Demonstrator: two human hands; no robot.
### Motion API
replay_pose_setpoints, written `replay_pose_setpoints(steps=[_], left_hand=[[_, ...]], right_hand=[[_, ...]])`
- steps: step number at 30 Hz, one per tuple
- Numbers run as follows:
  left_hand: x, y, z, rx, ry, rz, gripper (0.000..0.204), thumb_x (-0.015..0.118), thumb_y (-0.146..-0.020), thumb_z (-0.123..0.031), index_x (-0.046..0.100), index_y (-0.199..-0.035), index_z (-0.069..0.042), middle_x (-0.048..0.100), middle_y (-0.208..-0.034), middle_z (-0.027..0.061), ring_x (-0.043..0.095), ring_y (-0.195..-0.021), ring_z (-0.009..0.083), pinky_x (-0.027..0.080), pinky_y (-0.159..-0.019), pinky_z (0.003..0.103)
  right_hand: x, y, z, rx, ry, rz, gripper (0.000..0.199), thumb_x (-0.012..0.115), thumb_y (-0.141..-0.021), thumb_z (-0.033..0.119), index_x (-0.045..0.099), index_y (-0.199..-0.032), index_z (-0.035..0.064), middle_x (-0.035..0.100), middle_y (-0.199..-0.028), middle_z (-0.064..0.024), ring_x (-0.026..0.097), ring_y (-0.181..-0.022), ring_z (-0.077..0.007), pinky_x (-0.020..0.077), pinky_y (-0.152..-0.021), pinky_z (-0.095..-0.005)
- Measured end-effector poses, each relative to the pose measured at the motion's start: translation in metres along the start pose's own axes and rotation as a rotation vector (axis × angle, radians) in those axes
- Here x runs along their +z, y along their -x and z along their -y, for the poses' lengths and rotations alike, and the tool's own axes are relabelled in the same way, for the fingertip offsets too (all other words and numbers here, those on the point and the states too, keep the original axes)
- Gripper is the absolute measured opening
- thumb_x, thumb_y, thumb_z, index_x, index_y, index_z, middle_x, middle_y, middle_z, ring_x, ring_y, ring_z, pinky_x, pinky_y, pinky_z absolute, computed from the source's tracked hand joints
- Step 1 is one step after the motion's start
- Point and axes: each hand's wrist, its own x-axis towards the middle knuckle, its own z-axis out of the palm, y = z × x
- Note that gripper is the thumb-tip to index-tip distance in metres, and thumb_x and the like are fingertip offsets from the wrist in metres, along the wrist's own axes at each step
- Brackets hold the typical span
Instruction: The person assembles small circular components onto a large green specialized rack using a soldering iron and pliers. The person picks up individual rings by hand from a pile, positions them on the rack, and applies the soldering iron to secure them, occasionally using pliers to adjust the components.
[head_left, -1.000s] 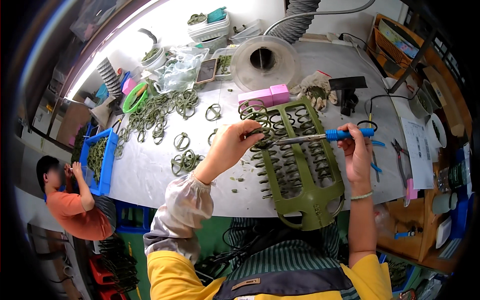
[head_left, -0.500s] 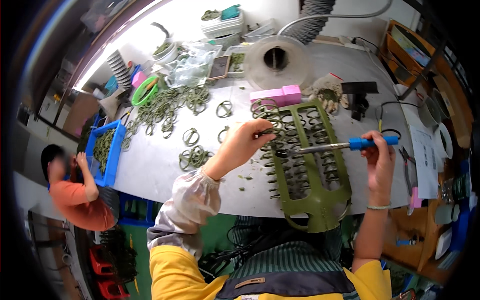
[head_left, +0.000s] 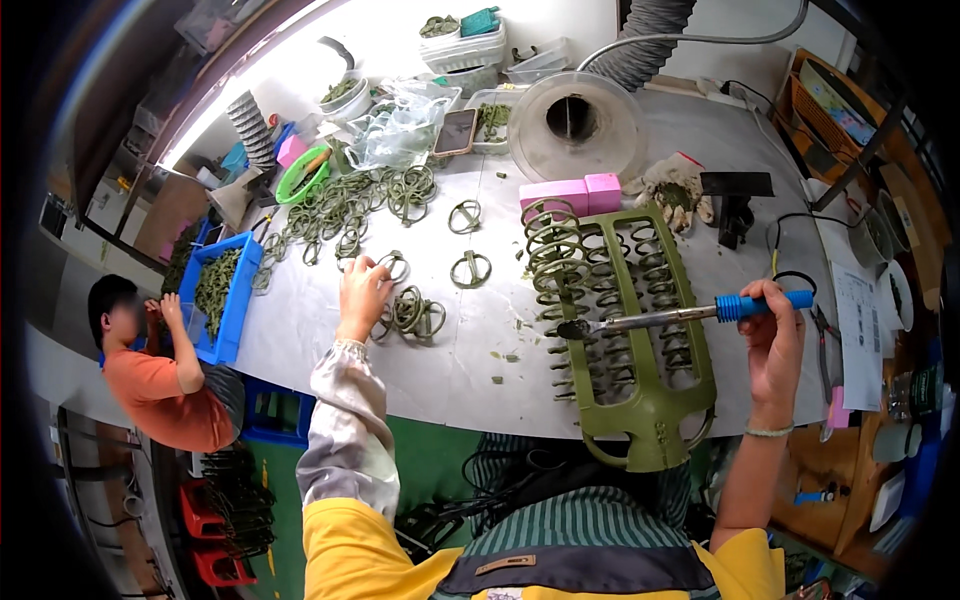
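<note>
At the middle left of the table my left hand (head_left: pixel 362 297) has its fingers bent at the edge of a green ring (head_left: pixel 396 266) with a crossbar, and the fingertips partly hide it. Just below lies a small cluster of similar rings (head_left: pixel 414 313). My right hand (head_left: pixel 772 345) is closed around the blue handle of a soldering-iron-like tool (head_left: pixel 665 317). Its dark, flattened tip rests over the left rail of a green frame (head_left: pixel 640 400), among green rings (head_left: pixel 556 262) stacked along that side. More rows of ring shapes fill the frame's openings.
Two loose rings (head_left: pixel 470 269) lie between the hand and the frame. Behind are a pile of rings (head_left: pixel 365 205), a phone (head_left: pixel 455 132), a clear round hood (head_left: pixel 610 140), pink blocks (head_left: pixel 556 196) and a glove (head_left: pixel 675 190). A person (head_left: pixel 165 375) sits left beside a blue bin (head_left: pixel 238 300).
My left hand has left the stacked rings on the frame and moved left to a loose ring. My right hand keeps the tool at the frame's left rail. The whole view has shifted slightly.
</note>
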Motion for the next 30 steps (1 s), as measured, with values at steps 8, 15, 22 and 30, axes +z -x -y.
replay_pose_setpoints(steps=[8,15,22,30], left_hand=[[-0.071,-0.002,-0.085,-0.234,0.881,-0.059,0.018,0.054,-0.096,-0.017,0.062,-0.098,-0.001,0.068,-0.070,0.0064,0.061,-0.055,0.0087,0.044,-0.048,0.021],[-0.113,0.024,-0.188,0.240,1.048,0.155,0.019,0.064,-0.090,-0.007,0.063,-0.106,0.003,0.058,-0.097,0.0020,0.059,-0.080,0.0078,0.049,-0.067,0.020],[-0.123,0.011,-0.227,0.235,0.931,0.186,0.023,0.068,-0.087,-0.012,0.065,-0.108,-0.001,0.070,-0.088,0.0056,0.061,-0.070,0.0091,0.051,-0.067,0.025],[-0.114,-0.001,-0.236,0.271,0.900,0.215,0.022,0.067,-0.087,-0.011,0.064,-0.105,0.000,0.066,-0.080,0.0043,0.057,-0.066,0.0089,0.050,-0.065,0.025]], right_hand=[[-0.004,0.002,0.003,0.001,0.017,0.001,0.020,0.063,-0.088,0.022,0.067,-0.084,0.0024,0.065,-0.081,-0.0049,0.054,-0.062,-0.0091,0.0451,-0.059,-0.0232],[-0.006,0.002,0.000,-0.012,0.014,0.005,0.020,0.063,-0.089,0.021,0.067,-0.086,0.0015,0.065,-0.083,-0.0049,0.054,-0.063,-0.0090,0.0457,-0.060,-0.0232],[-0.008,-0.002,-0.015,-0.004,-0.032,0.023,0.018,0.062,-0.090,0.018,0.067,-0.088,0.0014,0.065,-0.084,-0.0047,0.056,-0.065,-0.0093,0.0482,-0.062,-0.0237],[-0.006,-0.006,-0.029,0.014,-0.065,0.047,0.018,0.061,-0.090,0.018,0.067,-0.088,0.0012,0.066,-0.083,-0.0049,0.057,-0.064,-0.0093,0.0491,-0.061,-0.0239]])
